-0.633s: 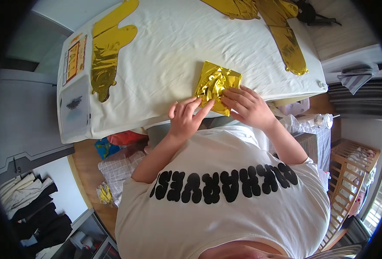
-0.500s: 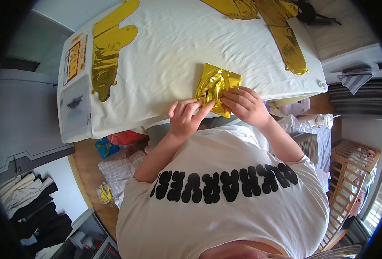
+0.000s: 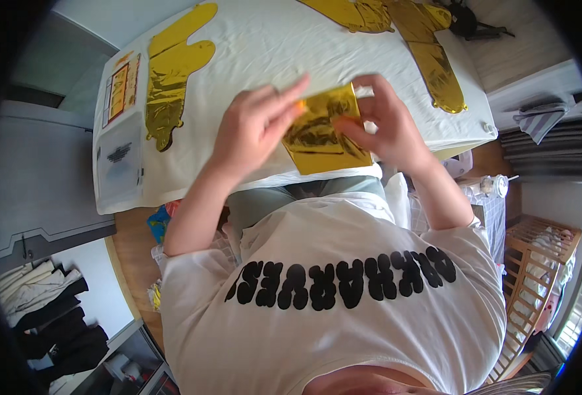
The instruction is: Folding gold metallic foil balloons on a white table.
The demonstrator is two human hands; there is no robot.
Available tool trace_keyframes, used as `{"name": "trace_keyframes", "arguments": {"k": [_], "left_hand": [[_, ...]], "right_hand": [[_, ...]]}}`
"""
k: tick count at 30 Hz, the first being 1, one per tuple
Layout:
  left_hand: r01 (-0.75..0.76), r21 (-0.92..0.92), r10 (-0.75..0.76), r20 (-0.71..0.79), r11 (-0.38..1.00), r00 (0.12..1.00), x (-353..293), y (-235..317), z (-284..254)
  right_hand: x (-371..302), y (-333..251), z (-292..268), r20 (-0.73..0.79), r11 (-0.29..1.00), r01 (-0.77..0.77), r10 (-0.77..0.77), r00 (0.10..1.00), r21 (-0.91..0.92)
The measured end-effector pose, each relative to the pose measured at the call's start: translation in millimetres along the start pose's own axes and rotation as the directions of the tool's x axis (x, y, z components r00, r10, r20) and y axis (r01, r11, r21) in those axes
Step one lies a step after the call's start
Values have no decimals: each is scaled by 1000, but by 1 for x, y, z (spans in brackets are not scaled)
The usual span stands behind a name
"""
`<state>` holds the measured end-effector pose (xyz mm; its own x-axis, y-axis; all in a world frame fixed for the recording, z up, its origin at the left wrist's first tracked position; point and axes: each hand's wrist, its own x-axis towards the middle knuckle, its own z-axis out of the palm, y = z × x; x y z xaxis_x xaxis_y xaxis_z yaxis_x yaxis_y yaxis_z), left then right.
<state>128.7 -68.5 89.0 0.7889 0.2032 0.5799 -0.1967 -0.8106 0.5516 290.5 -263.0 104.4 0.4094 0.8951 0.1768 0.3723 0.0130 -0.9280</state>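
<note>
the left hand [image 3: 248,131] is blurred — whether its fingertips touch the foil [image 3: 317,141] can't be told. the right hand [image 3: 396,125], blurred too, hides part of the foil's right side. the top edge crops a far gold strip [image 3: 353,14] — the left forearm [image 3: 202,204] partly hides a blue bag [image 3: 158,227].

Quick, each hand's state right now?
Left hand: at left edge of shiny folded gold foil square; grip cannot be told.
Right hand: closed, holding the foil square.

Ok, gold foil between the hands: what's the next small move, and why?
Perhaps steady the gold foil with the left hand at its upper-left edge: blur hides any firm grip there, while the right hand pinches the right side.
</note>
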Motion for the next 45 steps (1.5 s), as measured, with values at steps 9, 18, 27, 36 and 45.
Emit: {"name": "trace_keyframes", "arguments": {"k": [9, 18, 27, 36, 45], "left_hand": [[580, 60, -559, 359, 813, 747, 39, -100, 35], [305, 325, -373, 170, 895, 912, 21, -96, 53], [-276, 341, 124, 406, 899, 906, -3, -89, 81], [-315, 406, 69, 517, 858, 853, -1, -86, 78], [-263, 373, 36, 517, 890, 855, -2, -83, 78]], "right_hand": [[66, 75, 8, -15, 885, -465, 465, 885, -16], [69, 95, 10, -92, 889, -420, 410, 908, -181], [58, 92, 16, -168, 916, -266, 223, 960, -301], [14, 84, -24, 284, 763, 403, -295, 913, -505], [-13, 95, -26, 323, 538, 535, -441, 837, -651]]}}
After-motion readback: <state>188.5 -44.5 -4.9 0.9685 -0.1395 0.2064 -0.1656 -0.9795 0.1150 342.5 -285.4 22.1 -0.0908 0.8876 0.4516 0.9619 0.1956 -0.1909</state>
